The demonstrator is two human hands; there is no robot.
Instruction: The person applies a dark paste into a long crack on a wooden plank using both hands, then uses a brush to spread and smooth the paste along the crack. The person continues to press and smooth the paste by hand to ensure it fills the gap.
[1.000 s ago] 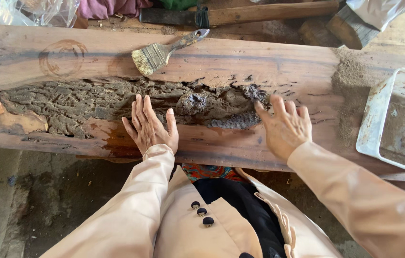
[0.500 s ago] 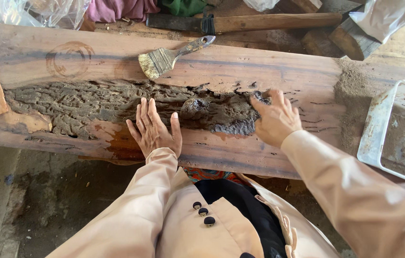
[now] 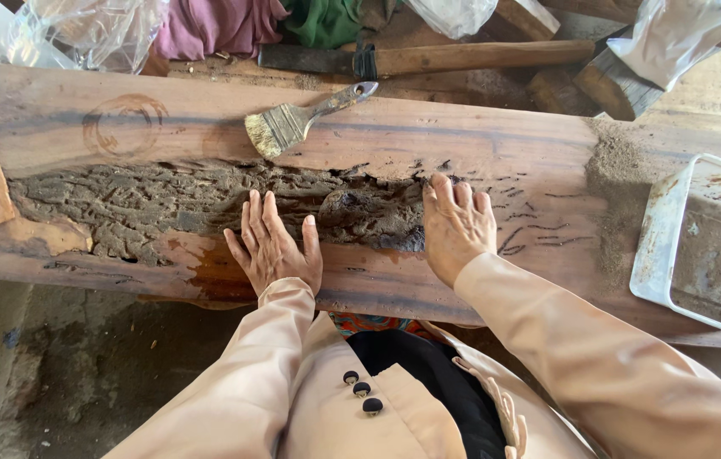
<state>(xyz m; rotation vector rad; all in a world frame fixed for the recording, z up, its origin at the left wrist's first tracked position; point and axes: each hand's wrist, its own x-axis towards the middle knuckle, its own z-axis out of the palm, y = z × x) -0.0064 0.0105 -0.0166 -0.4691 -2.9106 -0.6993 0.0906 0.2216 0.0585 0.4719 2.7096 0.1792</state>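
Observation:
A long wooden slab (image 3: 462, 144) lies across in front of me, with a wide rough channel (image 3: 139, 208) along its middle packed with grey-brown paste. My left hand (image 3: 274, 246) rests flat on the slab, fingers spread, at the channel's near edge. My right hand (image 3: 455, 223) presses down on the dark wet filler (image 3: 369, 219) at the channel's right end, fingers together and slightly curled. Neither hand holds anything. Thin dark cracks (image 3: 539, 225) run through the wood to the right of my right hand.
A paintbrush (image 3: 296, 121) lies on the slab's far side. A white tray (image 3: 675, 229) with grey paste sits at the right, beside a dusty patch (image 3: 611, 166). A hammer-like tool (image 3: 428, 58), plastic bags (image 3: 80, 34) and cloth (image 3: 216, 25) lie behind. Below is a concrete floor (image 3: 54, 374).
My right hand has slid left along the slab onto the wet filler at the channel's right end. My left hand stays flat in about the same place.

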